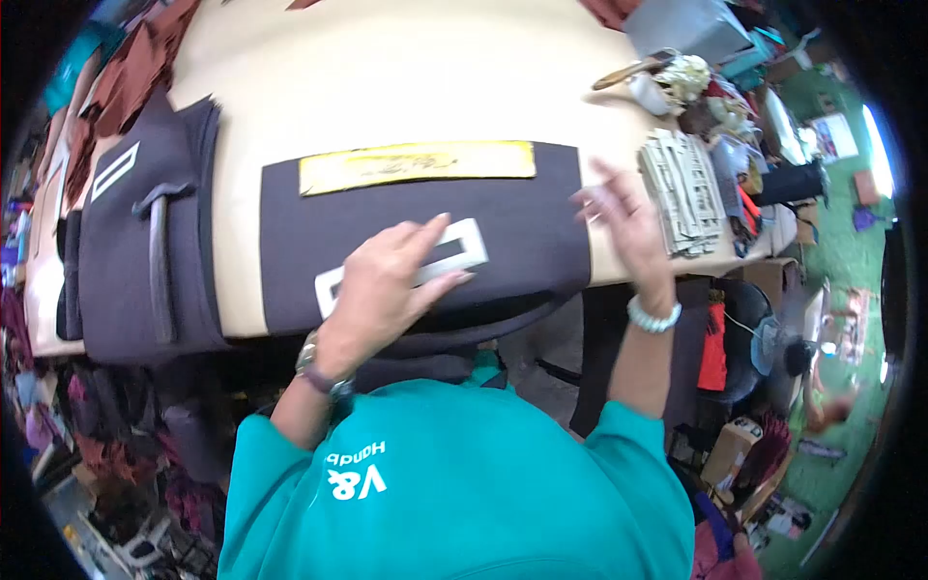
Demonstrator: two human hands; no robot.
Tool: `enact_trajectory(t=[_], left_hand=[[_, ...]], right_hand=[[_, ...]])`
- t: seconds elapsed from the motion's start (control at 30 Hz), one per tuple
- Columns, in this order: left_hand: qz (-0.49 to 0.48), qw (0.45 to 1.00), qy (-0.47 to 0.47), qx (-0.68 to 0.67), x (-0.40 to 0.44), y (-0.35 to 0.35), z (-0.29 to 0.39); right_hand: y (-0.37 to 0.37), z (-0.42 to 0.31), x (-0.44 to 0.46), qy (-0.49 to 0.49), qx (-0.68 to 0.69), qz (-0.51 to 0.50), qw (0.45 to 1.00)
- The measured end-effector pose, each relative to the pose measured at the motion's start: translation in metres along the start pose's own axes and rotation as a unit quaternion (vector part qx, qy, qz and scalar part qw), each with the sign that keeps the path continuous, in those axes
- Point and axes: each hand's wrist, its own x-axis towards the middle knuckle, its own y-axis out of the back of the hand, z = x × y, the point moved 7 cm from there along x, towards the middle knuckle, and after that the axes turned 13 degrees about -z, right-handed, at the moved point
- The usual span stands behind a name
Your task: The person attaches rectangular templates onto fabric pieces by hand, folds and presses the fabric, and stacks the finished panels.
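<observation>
A dark piece of fabric (425,208) lies across the front edge of the table. On it rests a white rectangular frame-shaped piece (468,239) with an opening in its middle, set at a slant. My left hand (377,275) lies over the middle of this piece, index finger and thumb spread, hiding part of it. A worn yellow strip (416,166) lies along the fabric's far edge. Just off the fabric's right side, my right hand (623,217) hovers with fingers apart and slightly blurred; I see nothing in it.
To the left, a hammer (160,261) lies on stacked dark fabric (116,280), with another white frame piece (115,172) there. At right are a pile of pale strips (680,193), a white bowl (650,94) and a brush-like wooden handle (623,73).
</observation>
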Motion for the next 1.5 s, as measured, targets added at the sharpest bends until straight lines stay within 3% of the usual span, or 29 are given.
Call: enact_trajectory(t=[0.03,0.07,0.1,0.17,0.23,0.4,0.5,0.63,0.73,0.83,0.93,1.23,1.5], left_hand=[[0.024,0.993,-0.04,0.112,0.005,-0.003,0.016],[0.05,0.987,-0.07,0.134,0.008,-0.008,0.025],[0.046,0.987,-0.067,0.141,0.0,-0.009,0.009],[0.051,0.984,-0.075,0.152,0.002,-0.009,0.007],[0.042,0.987,-0.073,0.137,0.0,-0.008,-0.001],[0.024,0.99,-0.076,0.115,0.001,-0.005,-0.009],[0.125,0.978,-0.124,0.113,0.0,0.029,-0.013],[0.144,0.984,-0.05,0.092,0.005,0.067,-0.067],[0.125,0.992,-0.03,-0.003,0.013,0.075,-0.103],[0.054,0.995,0.056,-0.056,0.018,0.069,-0.125],[0.045,0.999,0.014,-0.011,0.016,0.066,-0.126],[0.013,1.0,0.011,-0.018,0.017,0.063,-0.128],[0.018,1.0,0.008,0.005,0.016,0.062,-0.123]], right_hand=[[-0.003,-0.001,0.001,0.0,0.005,-0.012,1.0],[-0.025,0.0,-0.002,0.02,0.044,-0.021,0.999],[-0.062,0.014,0.004,0.026,0.083,-0.026,0.996],[-0.069,0.022,0.006,0.029,0.103,0.036,0.994],[-0.075,0.025,0.009,0.043,0.193,0.034,0.98],[-0.084,0.026,0.016,0.019,0.16,0.039,0.986],[-0.073,0.032,0.021,0.003,0.157,0.082,0.984],[-0.054,0.035,0.03,0.015,0.126,0.13,0.983],[-0.05,0.041,0.041,0.004,0.133,0.138,0.982],[-0.053,0.047,0.049,-0.01,0.098,0.15,0.984],[-0.055,0.05,0.052,-0.037,0.037,0.15,0.987],[-0.056,0.047,0.054,-0.086,0.01,0.179,0.98],[-0.057,0.049,0.053,-0.07,0.014,0.191,0.979]])
